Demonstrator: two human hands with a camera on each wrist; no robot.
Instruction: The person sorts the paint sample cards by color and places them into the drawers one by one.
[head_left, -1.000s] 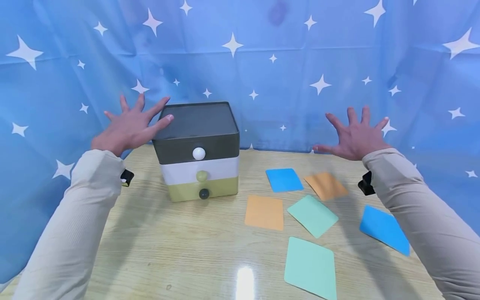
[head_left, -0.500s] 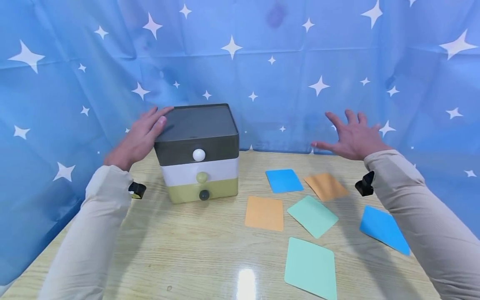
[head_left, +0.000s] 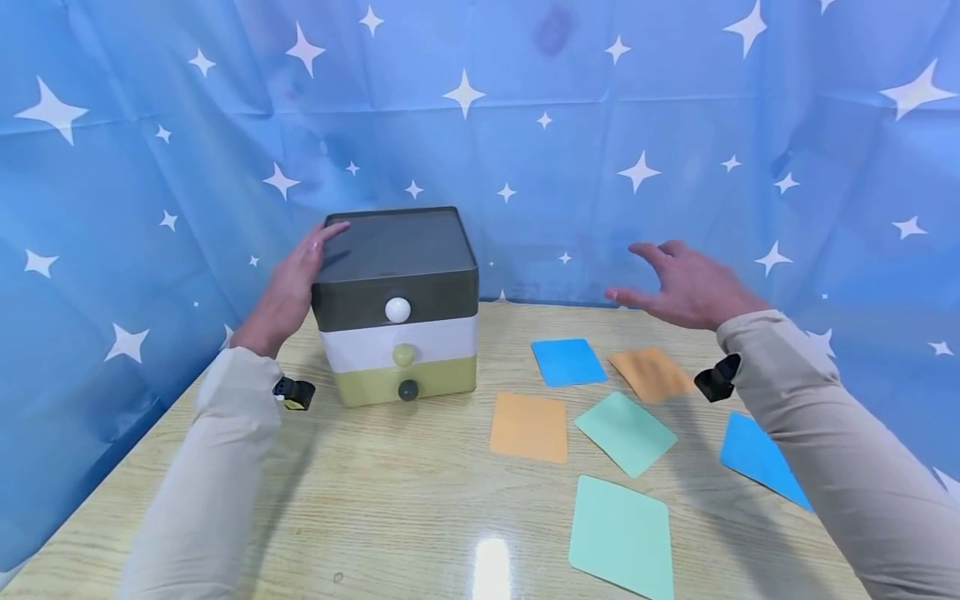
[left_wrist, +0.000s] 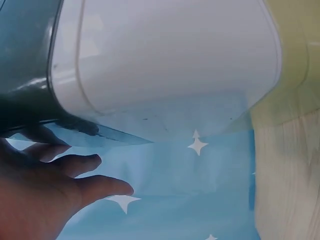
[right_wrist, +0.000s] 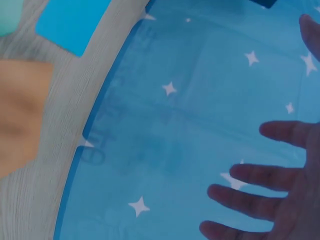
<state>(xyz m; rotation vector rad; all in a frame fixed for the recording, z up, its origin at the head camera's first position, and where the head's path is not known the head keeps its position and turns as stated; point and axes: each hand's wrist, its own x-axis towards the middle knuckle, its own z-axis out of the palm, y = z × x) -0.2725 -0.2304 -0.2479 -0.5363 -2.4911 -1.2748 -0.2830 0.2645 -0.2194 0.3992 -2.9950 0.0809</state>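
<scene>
Head view: drawer box [head_left: 427, 332] near the surface's [head_left: 360, 492] far edge
Your left hand [head_left: 287, 287] flanks it, right hand [head_left: 686, 288] hovers, both unclenched.

On the table [head_left: 390, 508] before you, the drawer unit [head_left: 442, 296] stands left of the middle toward the back, with your left hand [head_left: 288, 287] at the left edge of its top and the curtain [head_left: 570, 142] behind. To its right lie six sheets: a first sheet [head_left: 568, 362] at the back, a second sheet [head_left: 651, 375] right of it, a third sheet [head_left: 528, 427] before the first, a fourth sheet [head_left: 626, 433] right of the third, a fifth sheet [head_left: 621, 537] nearest you, and a sixth sheet [head_left: 761, 462] farthest right, partly hidden by your right sleeve [head_left: 825, 450]. Your right hand [head_left: 690, 285] is in the air before the curtain, well apart from the unit.
</scene>
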